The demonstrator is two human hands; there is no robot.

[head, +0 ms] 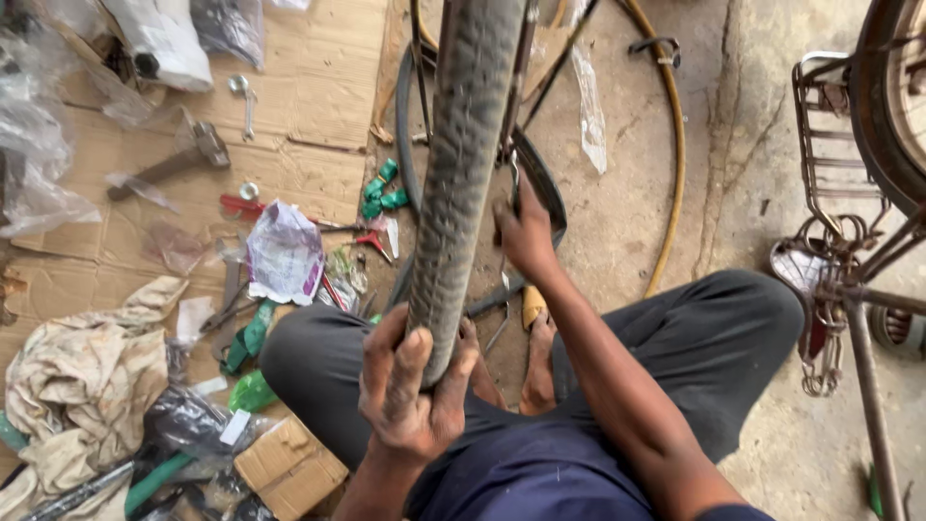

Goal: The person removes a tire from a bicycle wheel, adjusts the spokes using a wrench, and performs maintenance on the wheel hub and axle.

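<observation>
Tyre (461, 174) stands upright between hands: left hand (410, 391) wrapped around it, right hand (526, 232) gripping its rim side.

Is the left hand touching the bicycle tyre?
Touching. The head view shows the left hand wrapped around the grey bicycle tyre, fingers and thumb pressed against its tread.

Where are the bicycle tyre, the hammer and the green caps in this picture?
bicycle tyre (461, 164), head view, middle of its grey tread.
hammer (207, 145), head view, on its metal head.
green caps (381, 190), head view, middle of the cluster.
</observation>
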